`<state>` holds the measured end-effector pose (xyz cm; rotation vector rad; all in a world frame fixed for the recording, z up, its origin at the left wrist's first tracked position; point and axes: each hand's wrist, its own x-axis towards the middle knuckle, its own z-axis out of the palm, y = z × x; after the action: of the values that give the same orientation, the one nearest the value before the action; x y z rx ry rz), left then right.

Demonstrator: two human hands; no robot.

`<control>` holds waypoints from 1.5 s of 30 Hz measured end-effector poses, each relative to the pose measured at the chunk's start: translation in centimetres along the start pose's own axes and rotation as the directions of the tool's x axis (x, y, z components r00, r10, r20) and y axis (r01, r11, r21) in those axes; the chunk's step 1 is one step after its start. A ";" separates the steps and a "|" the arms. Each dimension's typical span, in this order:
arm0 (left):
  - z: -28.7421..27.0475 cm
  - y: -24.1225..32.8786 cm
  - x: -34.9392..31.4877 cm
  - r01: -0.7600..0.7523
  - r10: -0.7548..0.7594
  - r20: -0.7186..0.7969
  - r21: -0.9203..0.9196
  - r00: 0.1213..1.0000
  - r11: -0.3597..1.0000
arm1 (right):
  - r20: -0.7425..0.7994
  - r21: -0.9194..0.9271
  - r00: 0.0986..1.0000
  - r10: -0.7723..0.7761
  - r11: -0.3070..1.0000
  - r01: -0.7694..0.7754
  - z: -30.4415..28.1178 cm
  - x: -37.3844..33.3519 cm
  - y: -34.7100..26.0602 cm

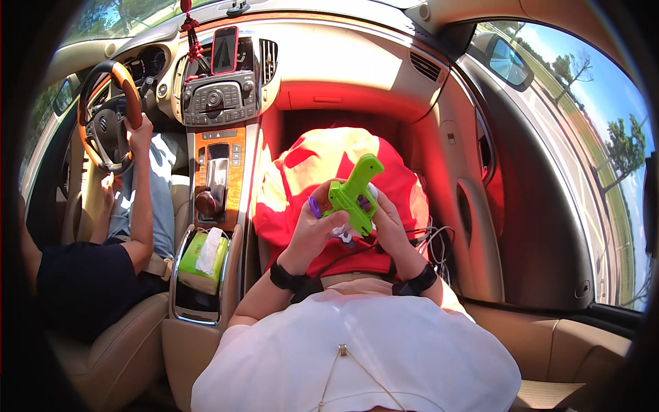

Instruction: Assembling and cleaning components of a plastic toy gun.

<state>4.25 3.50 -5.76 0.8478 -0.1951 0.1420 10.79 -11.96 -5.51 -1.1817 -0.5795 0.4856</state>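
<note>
A bright green plastic toy gun is held up over my lap, its grip end pointing up and away from me. My left hand closes on its left side, thumb along the lower edge. A purple plastic piece shows by the left fingers; whether it joins the toy, I cannot tell. My right hand grips the toy from the right, its fingertips partly hidden behind it. Red cloth covers my legs below. Small whitish things show between my wrists, too obscured to name.
White cables lie by my right hip, beside the door panel. To my left stand the gear lever and a green tissue pack in the console. Another person's hand holds the steering wheel. A phone is mounted on the dashboard.
</note>
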 end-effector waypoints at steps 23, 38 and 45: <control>0.9 -1.3 2.1 -0.062 0.112 -0.115 0.373 0.987 0.926 | 0.110 -0.700 0.887 -0.448 0.599 0.389 -1.2 1.5 -2.7; 0.7 -1.4 3.4 -0.424 0.353 0.271 0.759 0.895 0.493 | -0.154 -0.051 0.984 -0.089 0.995 0.082 -4.3 4.0 1.7; 0.5 -1.1 2.5 -0.472 0.393 0.393 0.873 0.831 0.125 | -0.033 0.083 0.987 0.154 0.985 -0.151 -3.1 3.3 -1.3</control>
<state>6.79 2.53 -5.65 2.0666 -0.4491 0.8935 15.39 -12.47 -4.55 -1.1609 -0.4334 0.6097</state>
